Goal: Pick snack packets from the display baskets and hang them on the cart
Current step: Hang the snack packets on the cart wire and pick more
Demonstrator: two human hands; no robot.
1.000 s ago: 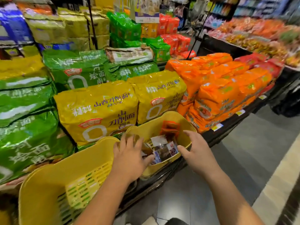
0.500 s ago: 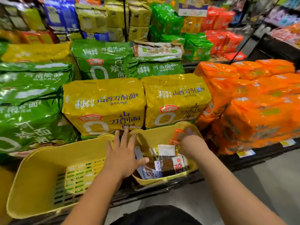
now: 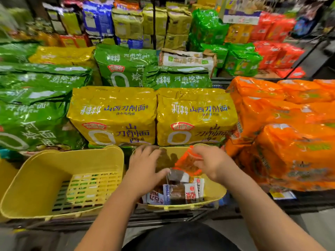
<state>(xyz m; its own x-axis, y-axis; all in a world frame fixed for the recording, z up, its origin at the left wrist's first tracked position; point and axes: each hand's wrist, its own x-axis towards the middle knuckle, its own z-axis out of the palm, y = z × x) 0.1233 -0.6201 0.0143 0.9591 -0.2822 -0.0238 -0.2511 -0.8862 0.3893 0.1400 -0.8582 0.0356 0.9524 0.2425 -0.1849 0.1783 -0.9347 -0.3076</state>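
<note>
Right hand (image 3: 212, 163) has thumb and fingers pinched on an orange packet (image 3: 187, 164), holding it just above the heap in the right basket (image 3: 215, 195). Left hand (image 3: 145, 165) is flat-ish with fingers spread and isn't gripping anything. Its thumb just touches a brown and white one at the top of the small packets (image 3: 178, 193). So the hands are apart, one either side of the basket's middle, with the orange packet between them but much closer to the right one.

The bit that matters imo: the packet sits on the inner side of the right hand, towards the left one. Its long axis seems to run up and away from the body, top edge leaning at the far rim. It's blurry, so don't quote me on the exact tilt. Right hand is obviously the one to lift with. Left looks like it's only steadying or sorting the rest.

Room wise, the yellow noodle bags (image 3: 196, 115) sit right against the far rim and the orange bags (image 3: 290, 142) crowd the right side. I'd guess the way out is up and back toward the body. The left basket (image 3: 54, 178) is just beside, on the same shelf. Can't see the cart anywhere in this view, so no clue which way the hang goes
</note>
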